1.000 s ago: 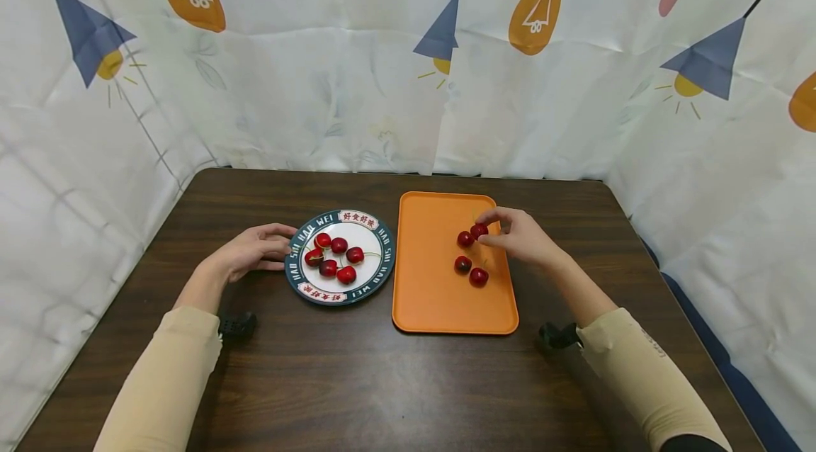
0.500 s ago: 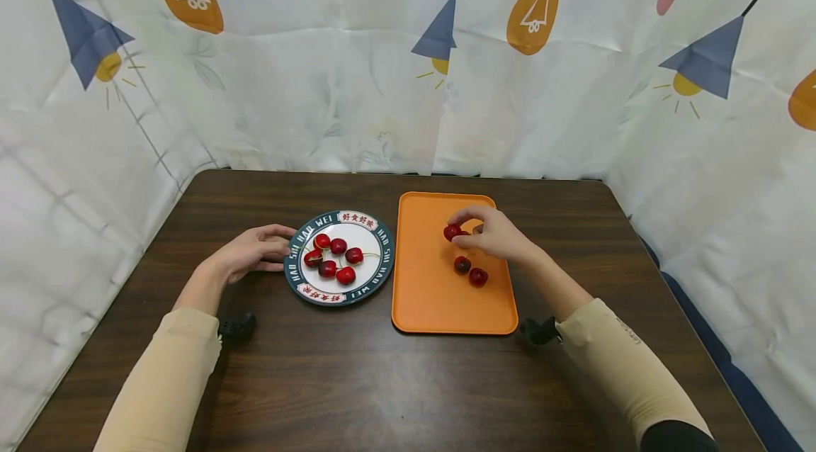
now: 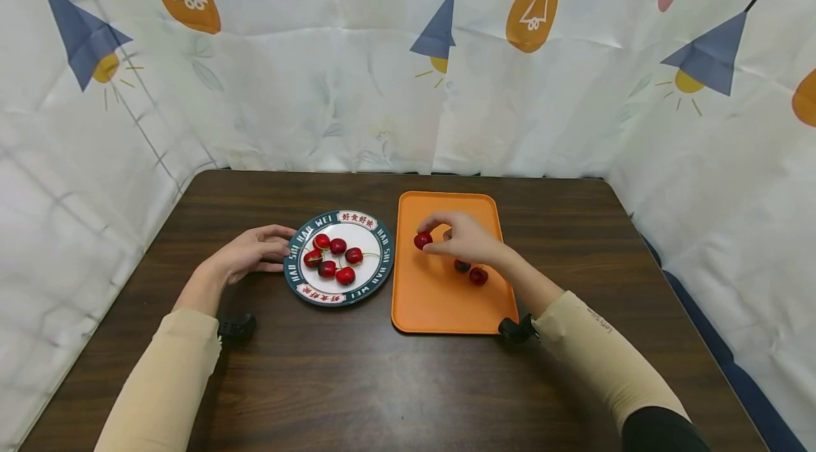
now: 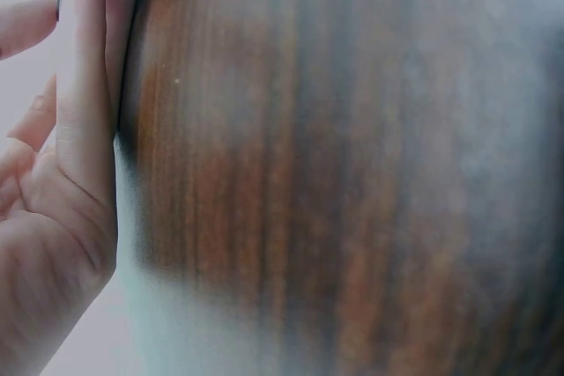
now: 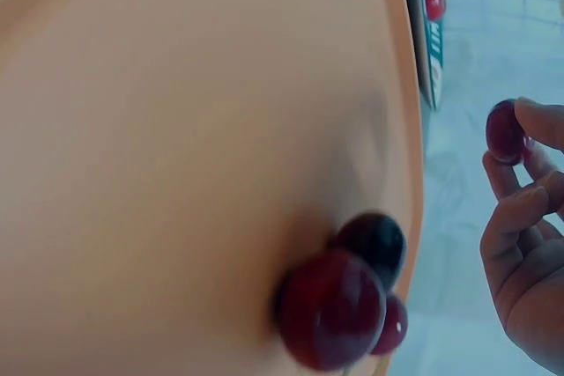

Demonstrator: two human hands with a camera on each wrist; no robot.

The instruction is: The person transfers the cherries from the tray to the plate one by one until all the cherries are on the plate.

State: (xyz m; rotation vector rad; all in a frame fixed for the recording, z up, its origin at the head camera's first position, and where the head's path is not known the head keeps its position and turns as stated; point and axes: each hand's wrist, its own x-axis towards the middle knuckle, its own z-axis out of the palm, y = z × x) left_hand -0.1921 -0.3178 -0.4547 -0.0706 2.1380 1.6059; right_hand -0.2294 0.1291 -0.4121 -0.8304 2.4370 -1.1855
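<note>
A dark red cherry (image 3: 423, 241) is pinched between the thumb and fingertips of my right hand (image 3: 464, 238); the right wrist view shows this cherry (image 5: 505, 132) held above the orange tray (image 3: 423, 303). Two more cherries (image 3: 478, 276) lie on the tray under my wrist, and a third cherry (image 5: 390, 323) there is hidden by the hand in the head view. To the left, my left hand (image 3: 251, 253) touches the rim of a round plate (image 3: 338, 299) with extended fingers. Several cherries (image 3: 345, 275), some with stems, are grouped in the plate's white centre.
Plate and tray sit side by side on a dark wooden table (image 3: 357, 381), almost touching. A printed white curtain (image 3: 357, 105) hangs behind and along both sides. Black wrist cameras (image 3: 237, 327) hang near the sleeve cuffs.
My right hand has carried the cherry leftward across the tray, from its right edge to near its left edge. The left hand and the plate stay where they were.
</note>
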